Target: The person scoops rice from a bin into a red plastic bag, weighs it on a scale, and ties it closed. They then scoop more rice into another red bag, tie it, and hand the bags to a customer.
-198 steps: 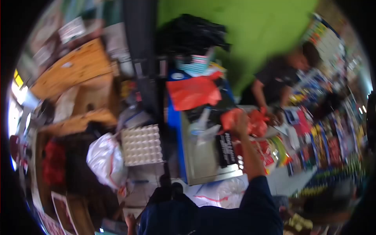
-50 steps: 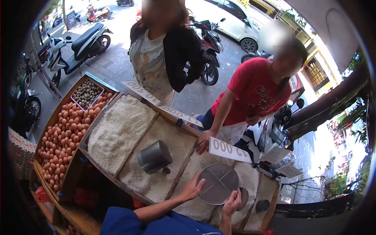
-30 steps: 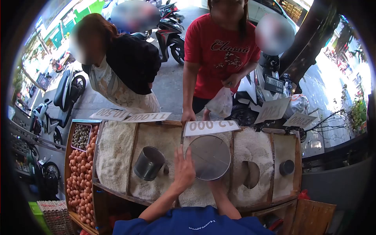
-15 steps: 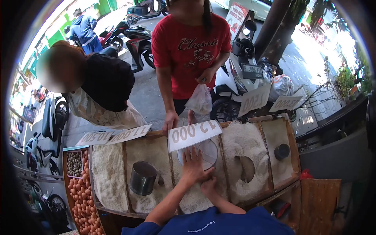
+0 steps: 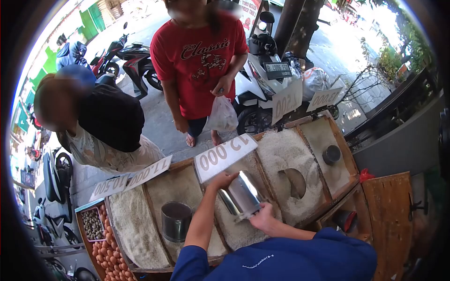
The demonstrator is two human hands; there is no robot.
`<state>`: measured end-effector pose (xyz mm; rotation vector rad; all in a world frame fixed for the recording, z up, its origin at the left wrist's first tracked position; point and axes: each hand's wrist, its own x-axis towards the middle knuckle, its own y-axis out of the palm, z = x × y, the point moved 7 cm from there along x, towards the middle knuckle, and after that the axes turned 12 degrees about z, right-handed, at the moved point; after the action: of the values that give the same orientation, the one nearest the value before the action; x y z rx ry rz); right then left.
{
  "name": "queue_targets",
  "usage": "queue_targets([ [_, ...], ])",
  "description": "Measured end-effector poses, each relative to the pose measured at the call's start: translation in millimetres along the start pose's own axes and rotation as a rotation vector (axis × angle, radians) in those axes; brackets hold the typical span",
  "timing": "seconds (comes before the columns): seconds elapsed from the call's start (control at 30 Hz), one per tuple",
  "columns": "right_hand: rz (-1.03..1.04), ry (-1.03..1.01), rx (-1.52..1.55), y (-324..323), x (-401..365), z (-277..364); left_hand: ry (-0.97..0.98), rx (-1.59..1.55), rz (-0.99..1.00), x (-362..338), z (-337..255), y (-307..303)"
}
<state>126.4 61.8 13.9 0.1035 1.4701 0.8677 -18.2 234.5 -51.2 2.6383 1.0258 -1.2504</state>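
A shiny metal measuring can (image 5: pixel 243 194) is tilted over the middle compartment of rice (image 5: pixel 236 234), held between both my hands. My left hand (image 5: pixel 223 181) is closed around its far upper end. My right hand (image 5: pixel 263 217) grips it near the lower rim. A few pale grains show at that rim; the inside of the can is hidden. Left of my forearm, a dark metal can (image 5: pixel 176 221) stands in the neighbouring rice compartment. A price sign reading 12.000 (image 5: pixel 226 157) stands just beyond my left hand.
A wooden divided bin (image 5: pixel 347 136) holds several rice compartments, one with a small dark cup (image 5: pixel 332 154). Brown eggs (image 5: pixel 111 256) lie at the left. Across the bin stand a person in a red shirt (image 5: pixel 199 70), holding a plastic bag (image 5: pixel 222 114), and another in dark clothing (image 5: pixel 112 112).
My left hand was spread over a round rim and now grips the can's far end. The can has tipped over onto its side. The person in red has drawn a hand back from the bin.
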Motion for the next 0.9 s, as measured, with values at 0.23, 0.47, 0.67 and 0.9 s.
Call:
queue_targets([
  [0.23,0.36,0.023,0.025,132.1,51.5,8.6,0.495,-0.301,-0.736,-118.1,-11.4,-5.6],
  [0.47,0.595,-0.155,-1.12,111.6,14.6,63.6,0.127,0.003,-0.923,-165.9,0.9,85.9],
  [0.67,0.404,-1.013,-2.148,96.2,23.3,98.8,0.046,0.02,-0.922,-146.4,12.5,103.8],
  [0.9,0.377,-0.915,-2.373,156.1,1.3,109.9,0.043,0.008,-0.747,-201.3,-44.4,28.9],
])
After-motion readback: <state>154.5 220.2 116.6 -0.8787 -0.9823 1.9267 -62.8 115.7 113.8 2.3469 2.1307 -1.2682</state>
